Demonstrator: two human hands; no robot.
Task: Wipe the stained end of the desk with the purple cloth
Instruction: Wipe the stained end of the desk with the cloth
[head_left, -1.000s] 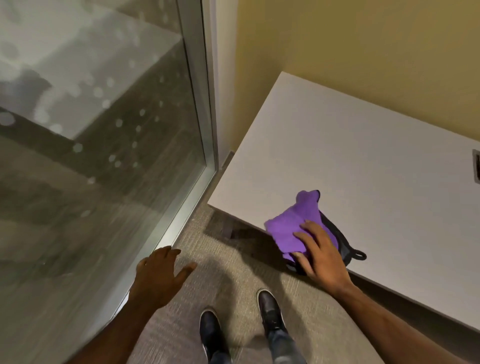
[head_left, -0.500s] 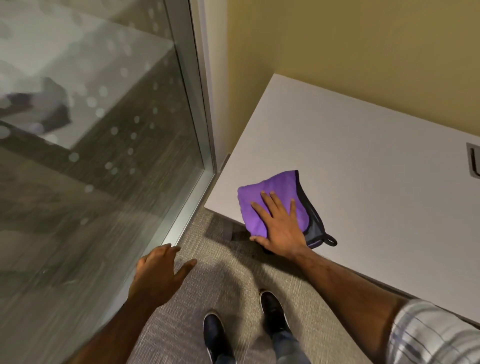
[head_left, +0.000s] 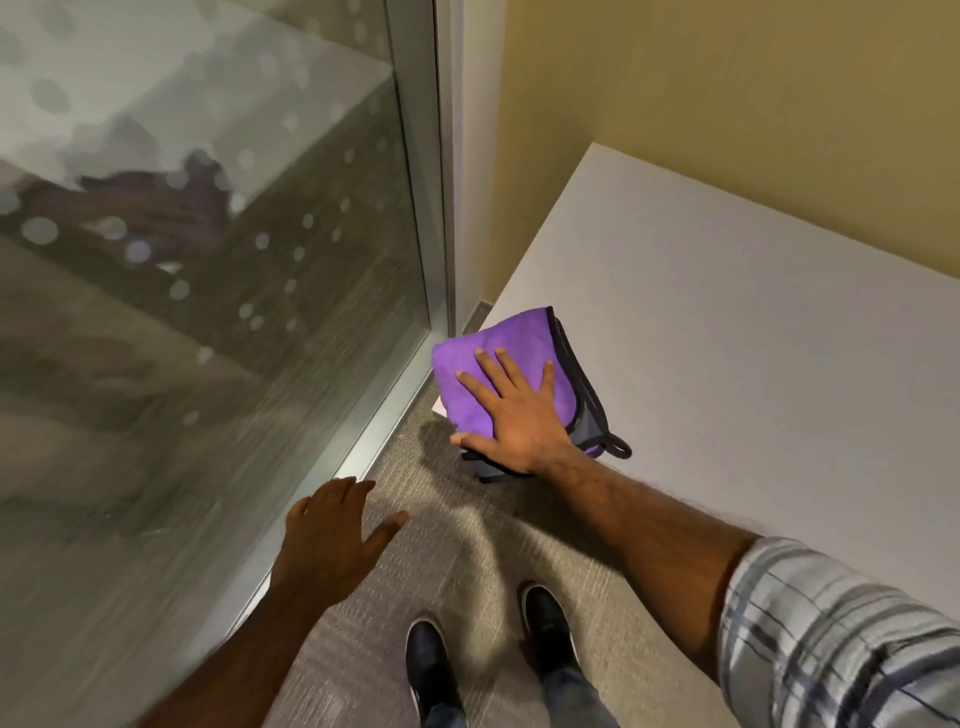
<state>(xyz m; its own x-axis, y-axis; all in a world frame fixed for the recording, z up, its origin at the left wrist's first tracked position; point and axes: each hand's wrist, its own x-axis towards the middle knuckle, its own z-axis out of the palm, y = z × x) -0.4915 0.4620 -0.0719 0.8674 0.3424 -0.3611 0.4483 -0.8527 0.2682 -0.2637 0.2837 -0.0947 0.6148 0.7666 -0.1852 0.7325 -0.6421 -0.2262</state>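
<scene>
A folded purple cloth (head_left: 483, 358) with a grey underside and a dark loop lies on the near left corner of the white desk (head_left: 727, 338), overhanging the desk's left end. My right hand (head_left: 514, 410) presses flat on the cloth, fingers spread, palm at the desk's front edge. My left hand (head_left: 332, 535) hovers open above the carpet, left of the desk, holding nothing. No stain is visible on the desk top.
A glass wall (head_left: 208, 260) with frosted dots and a metal frame (head_left: 363, 447) stands close to the desk's left end. A yellow wall (head_left: 727, 93) runs behind the desk. My two dark shoes (head_left: 545, 623) stand on grey carpet.
My right hand has slid the cloth leftward along the desk's front edge to its left corner and flattened on it. My left hand has stayed about where it was.
</scene>
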